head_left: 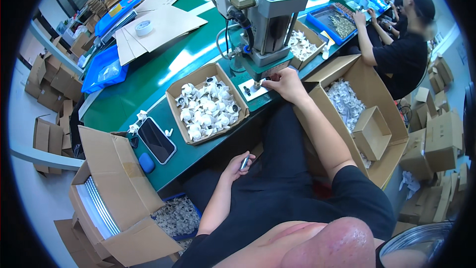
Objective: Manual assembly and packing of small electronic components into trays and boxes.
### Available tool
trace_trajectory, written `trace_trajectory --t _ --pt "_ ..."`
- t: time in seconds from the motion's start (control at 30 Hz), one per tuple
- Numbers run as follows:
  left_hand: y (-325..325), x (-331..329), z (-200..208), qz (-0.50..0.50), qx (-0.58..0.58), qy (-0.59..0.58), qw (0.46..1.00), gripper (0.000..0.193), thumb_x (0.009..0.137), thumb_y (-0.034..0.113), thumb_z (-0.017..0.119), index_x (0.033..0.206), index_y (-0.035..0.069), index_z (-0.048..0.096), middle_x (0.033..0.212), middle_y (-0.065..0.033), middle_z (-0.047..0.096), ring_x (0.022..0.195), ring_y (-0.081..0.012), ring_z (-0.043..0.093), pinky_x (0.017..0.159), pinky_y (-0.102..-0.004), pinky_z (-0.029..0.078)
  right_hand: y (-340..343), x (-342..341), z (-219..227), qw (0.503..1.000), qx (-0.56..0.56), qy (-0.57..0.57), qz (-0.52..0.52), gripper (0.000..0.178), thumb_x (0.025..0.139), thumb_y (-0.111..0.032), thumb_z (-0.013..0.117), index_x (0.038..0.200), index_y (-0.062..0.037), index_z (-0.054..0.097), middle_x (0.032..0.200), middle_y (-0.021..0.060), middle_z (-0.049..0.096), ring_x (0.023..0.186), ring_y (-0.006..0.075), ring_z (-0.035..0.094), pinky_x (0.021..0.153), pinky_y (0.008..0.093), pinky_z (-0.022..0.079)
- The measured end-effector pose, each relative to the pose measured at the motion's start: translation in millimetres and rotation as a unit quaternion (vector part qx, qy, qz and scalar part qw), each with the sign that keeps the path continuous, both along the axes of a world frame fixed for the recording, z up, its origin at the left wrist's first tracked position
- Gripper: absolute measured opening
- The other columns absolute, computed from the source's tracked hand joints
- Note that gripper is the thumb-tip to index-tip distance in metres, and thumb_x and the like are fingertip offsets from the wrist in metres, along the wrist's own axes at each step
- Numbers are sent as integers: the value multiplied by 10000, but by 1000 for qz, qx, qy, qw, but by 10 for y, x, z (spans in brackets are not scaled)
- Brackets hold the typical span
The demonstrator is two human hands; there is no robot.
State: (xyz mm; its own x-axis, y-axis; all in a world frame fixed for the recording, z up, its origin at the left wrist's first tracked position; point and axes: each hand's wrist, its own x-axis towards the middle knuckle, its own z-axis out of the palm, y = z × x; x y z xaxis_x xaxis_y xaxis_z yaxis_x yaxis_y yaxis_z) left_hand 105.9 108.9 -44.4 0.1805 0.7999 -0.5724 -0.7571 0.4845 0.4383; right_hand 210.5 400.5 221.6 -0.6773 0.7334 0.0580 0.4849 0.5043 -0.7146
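My left hand [237, 167] rests above my lap, fingers closed round a short silvery rod [244, 162]. Beneath the head of a bench press [271, 25], my right hand [286, 84] is closed, its fingertips pinched at the press tip. Whatever they hold there is too small and covered to make out. A white plate [251, 92] lies under the tip, with a small dark peg [247, 90] on it. Left of the press stands a shallow cardboard box [171, 100] of white bladed plastic parts [206, 111].
A phone [156, 140] and a blue case [146, 163] lie at the bench's near edge. Open cartons [347, 139] [116, 161] flank my legs. Behind the press is another parts box [317, 49]. A co-worker [401, 44] sits at the far right beside a blue tray [317, 20].
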Motion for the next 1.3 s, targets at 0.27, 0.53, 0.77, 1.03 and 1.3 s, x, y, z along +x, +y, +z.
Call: trace_trajectory --t 0.27,0.53,0.77,1.03,1.3 --pt "13 50 -59 14 -27 44 999 392 1070 416 532 1131 40 624 729 6 586 446 -68 416 414 -219 282 -23 92 -317 984 116 137 6 314 846 -243 844 1044 -15 756 892 116 663 711 195 628 676 314 526" --pt "27 36 -70 30 -45 59 997 369 1062 406 549 1105 50 635 724 14 576 449 -65 419 413 -213 280 -181 36 -157 971 154 171 70 287 829 -228 858 921 18 742 799 109 659 691 198 616 642 309 493" --pt "17 62 -126 33 -56 86 994 350 1051 396 568 1081 57 648 726 24 570 454 -60 418 409 -206 270 -72 -119 9 992 32 93 78 299 824 -219 862 953 21 741 943 150 705 830 215 648 723 339 520" --pt "-6 26 -178 60 -79 103 990 356 1041 407 579 1072 60 652 722 24 568 454 -63 426 394 -210 270 651 50 293 976 141 108 126 240 922 -188 728 1083 -11 715 1056 167 724 973 298 680 893 389 535" --pt "-49 22 -196 70 -81 101 989 350 1032 406 594 1059 63 655 719 22 562 452 -70 433 386 -211 281 1749 11 -13 934 183 -306 -6 273 890 -219 705 1076 -25 746 1067 179 745 1013 328 710 888 399 550"
